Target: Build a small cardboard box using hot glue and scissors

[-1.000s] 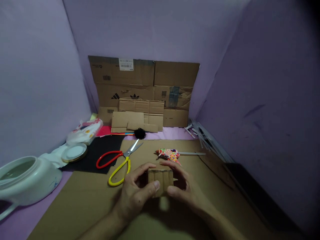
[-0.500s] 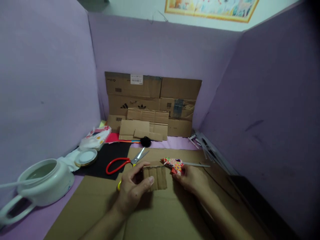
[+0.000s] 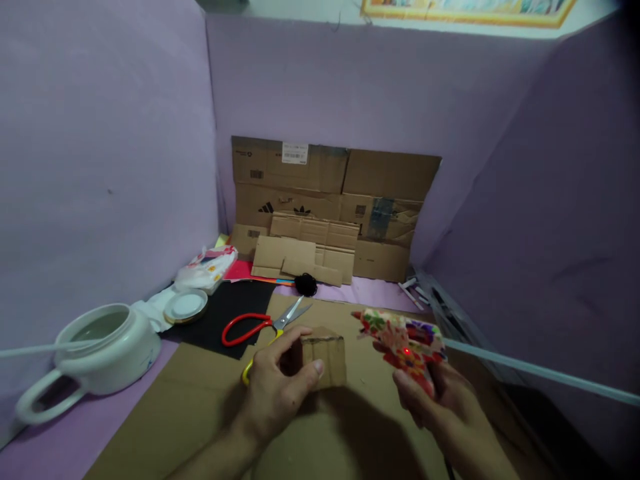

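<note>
At the lower centre of the frame, I am keeping the fingers of the left hand (image 3: 280,387) closed on the small cardboard piece (image 3: 333,363). At the lower right, the fingers of the right hand (image 3: 445,407) are gripping the floral glue gun (image 3: 395,330) by its handle; its red light (image 3: 407,351) is glowing. Compared with the earlier frame, the gun is no longer lying on the cardboard sheet (image 3: 190,393); I am holding it raised, its glue stick (image 3: 525,370) extending to the right edge. The scissors (image 3: 279,325) are lying left of centre.

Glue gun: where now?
Head view, right of centre: the floral glue gun is in the right grip, to the right of the small cardboard piece held in the left grip.
</note>
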